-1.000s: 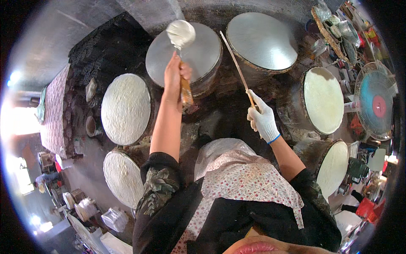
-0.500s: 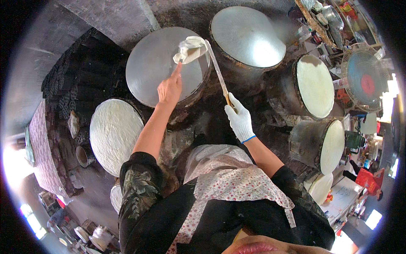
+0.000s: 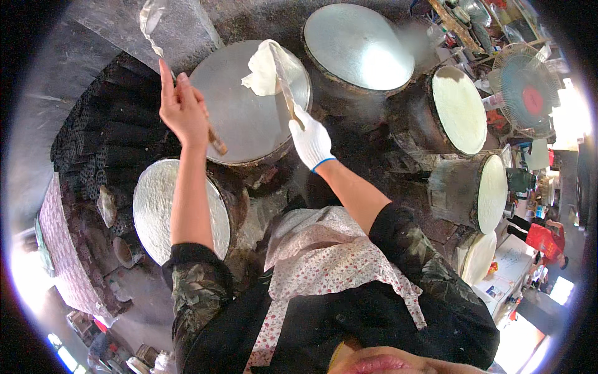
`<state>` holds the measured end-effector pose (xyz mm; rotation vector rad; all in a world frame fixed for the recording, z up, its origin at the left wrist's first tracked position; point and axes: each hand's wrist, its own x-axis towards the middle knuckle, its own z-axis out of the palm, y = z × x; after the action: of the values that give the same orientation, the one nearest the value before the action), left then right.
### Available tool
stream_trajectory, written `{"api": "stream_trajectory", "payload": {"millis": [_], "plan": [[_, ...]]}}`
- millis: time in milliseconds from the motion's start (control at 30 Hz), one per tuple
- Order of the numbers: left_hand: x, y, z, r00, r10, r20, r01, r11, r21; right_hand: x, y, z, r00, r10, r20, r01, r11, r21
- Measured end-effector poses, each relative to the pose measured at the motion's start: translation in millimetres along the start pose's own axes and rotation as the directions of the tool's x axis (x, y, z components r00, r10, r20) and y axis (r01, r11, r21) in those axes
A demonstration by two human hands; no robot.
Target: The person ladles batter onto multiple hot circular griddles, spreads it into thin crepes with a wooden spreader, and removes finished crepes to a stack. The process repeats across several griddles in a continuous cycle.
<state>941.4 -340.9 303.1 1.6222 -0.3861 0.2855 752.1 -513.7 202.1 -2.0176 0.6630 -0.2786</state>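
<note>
My bare left hand (image 3: 185, 111) is raised at the left of a grey round griddle (image 3: 218, 115), its fingers closed around a wooden-handled tool (image 3: 217, 142). The index finger lies along this tool, and its far end is coated in white batter (image 3: 151, 26); the shape of that end cannot be made out. In a white glove with a blue cuff, my right hand (image 3: 310, 137) grips a long, flat metal spatula (image 3: 286, 90). A soft white lump of batter (image 3: 261, 68) hangs at the spatula's tip, over the griddle's far part.
Behind to the right stands another bare griddle (image 3: 355, 43). White rounds cover a griddle (image 3: 159, 206) at near left and drum-like stoves (image 3: 492, 193) at right. A fan (image 3: 529, 93) stands far right. Dark cylinders (image 3: 106, 118) are stacked at left. A person in red (image 3: 545, 242) is in the background.
My left hand has moved left and up, away from the spatula, taking its batter-coated tool along. My right hand has shifted left with the spatula, and the batter lump is now on the spatula alone.
</note>
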Motion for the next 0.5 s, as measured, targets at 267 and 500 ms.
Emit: {"api": "stream_trajectory", "payload": {"millis": [267,500], "plan": [[-138,13,-48,0.805,-0.562,0.19,0.551,0.827,0.112,8,21,9,0.991,0.01,0.137,-0.003,0.999,-0.052],[-174,27,-75,0.834,-0.513,0.202,0.508,0.857,0.082,35,17,15,0.997,-0.054,-0.059,0.047,0.993,-0.107]]}}
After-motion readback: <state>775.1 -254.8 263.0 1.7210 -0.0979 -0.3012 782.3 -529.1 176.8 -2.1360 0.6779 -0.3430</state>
